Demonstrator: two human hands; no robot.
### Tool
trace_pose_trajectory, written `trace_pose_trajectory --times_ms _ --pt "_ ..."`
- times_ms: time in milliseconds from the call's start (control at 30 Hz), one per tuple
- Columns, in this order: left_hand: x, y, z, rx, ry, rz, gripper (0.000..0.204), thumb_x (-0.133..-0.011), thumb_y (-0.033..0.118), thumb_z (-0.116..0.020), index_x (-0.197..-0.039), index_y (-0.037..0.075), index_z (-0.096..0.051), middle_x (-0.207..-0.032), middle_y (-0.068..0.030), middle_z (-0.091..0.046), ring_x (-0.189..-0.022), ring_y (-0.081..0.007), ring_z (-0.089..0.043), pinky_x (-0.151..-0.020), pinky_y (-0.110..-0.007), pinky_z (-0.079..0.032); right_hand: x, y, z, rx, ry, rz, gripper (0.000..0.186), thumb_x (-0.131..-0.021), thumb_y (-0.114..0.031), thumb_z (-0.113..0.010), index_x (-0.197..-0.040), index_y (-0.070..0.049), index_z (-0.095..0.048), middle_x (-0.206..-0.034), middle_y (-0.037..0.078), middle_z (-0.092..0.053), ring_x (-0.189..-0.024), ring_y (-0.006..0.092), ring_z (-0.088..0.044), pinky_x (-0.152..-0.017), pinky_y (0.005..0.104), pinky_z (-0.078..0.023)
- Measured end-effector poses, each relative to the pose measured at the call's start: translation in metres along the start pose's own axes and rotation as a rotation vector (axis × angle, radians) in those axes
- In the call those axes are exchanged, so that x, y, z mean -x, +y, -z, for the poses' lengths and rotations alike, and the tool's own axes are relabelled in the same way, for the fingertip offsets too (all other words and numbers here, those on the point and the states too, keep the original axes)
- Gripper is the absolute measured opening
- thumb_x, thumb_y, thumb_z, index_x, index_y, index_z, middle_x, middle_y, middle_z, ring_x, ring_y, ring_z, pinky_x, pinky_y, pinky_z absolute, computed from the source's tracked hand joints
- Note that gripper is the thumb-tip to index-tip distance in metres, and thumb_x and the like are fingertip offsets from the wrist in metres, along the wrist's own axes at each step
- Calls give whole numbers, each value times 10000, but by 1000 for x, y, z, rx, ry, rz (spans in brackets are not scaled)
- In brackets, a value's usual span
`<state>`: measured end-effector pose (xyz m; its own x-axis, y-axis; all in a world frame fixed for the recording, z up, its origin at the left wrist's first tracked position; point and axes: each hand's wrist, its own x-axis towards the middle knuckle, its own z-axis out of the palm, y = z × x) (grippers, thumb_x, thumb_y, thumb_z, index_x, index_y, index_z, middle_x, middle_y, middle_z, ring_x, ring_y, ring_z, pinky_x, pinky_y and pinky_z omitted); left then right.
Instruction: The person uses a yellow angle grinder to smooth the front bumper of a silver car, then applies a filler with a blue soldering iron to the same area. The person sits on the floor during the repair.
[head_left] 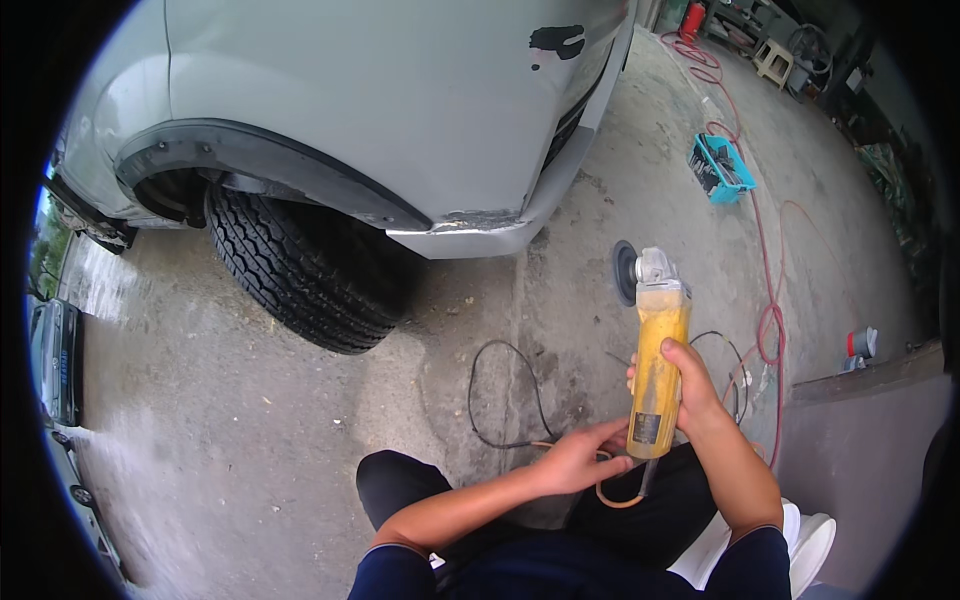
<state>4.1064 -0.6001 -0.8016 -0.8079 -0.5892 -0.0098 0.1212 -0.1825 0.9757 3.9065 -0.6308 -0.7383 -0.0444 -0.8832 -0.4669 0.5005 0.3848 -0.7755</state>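
My right hand (697,385) is wrapped around the body of a yellow angle grinder (660,345), thumb on top. The grinder points away from me, its dark round disc (624,273) turned to the left and touching nothing. Beside the rear end of the tool, my left hand (580,462) has its fingers stretched out and apart. A power cord (622,503) leaves the grinder's back and curves by the left fingers. Ahead to the left stands a light grey vehicle (400,100) with a scraped lower corner (482,220) on its bumper.
A black tyre (300,270) sits turned out under the wheel arch. Black cable (475,400) loops over the concrete floor. To the right are a blue basket of tools (722,168), a red hose (765,250) and a small stool (773,62). Parked cars (60,360) stand far left.
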Motion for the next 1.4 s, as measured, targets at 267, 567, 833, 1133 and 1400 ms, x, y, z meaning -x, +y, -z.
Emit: trace_pose_trajectory --times_ms 267,567,833,1133,1400 --pt "-2 2 -5 -148 107 -97 486 -854 92 -715 -1291 -20 -536 -1039 -138 -703 -939 -219 -701 -840 -339 -561 -4 9 9 -108 4 -83 396 -909 -287 -612 -1145 21 -535 -955 158 -633 -846 276 -662 -715 424 -571" --pt "-1 -4 3 -2 83 2 597 -856 23 -665 -1408 -1 -440 -1231 -158 -616 -1122 -208 -611 -881 -343 -544 -4 8 6 113 -12 -7 386 -892 -235 -637 -1177 1 -528 -985 130 -624 -853 253 -659 -739 395 -557" --pt "-31 30 18 578 303 -91 609 -1014 306 -566 -1441 -67 -343 -1361 -143 -529 -1202 -183 -530 -981 -321 -464 18 -21 -41 1128 -60 378 615 -772 -232 -759 -1274 3 -491 -1052 168 -653 -918 312 -676 -799 408 -538" --pt "-24 72 45 877 434 -403 524 -1028 323 -537 -1378 -51 -426 -1305 -122 -566 -1202 -174 -544 -1033 -341 -437 19 -87 -195 2024 -208 468 705 -694 -305 -803 -1253 9 -510 -1019 233 -664 -942 422 -649 -813 458 -522" --pt "-7 82 82 976 402 -460 495 -1015 339 -557 -1303 -55 -478 -1242 -129 -608 -1129 -178 -600 -1014 -358 -477 -4 -84 -254 2105 -315 401 677 -663 -243 -819 -1221 20 -541 -916 220 -679 -866 398 -673 -772 437 -529"
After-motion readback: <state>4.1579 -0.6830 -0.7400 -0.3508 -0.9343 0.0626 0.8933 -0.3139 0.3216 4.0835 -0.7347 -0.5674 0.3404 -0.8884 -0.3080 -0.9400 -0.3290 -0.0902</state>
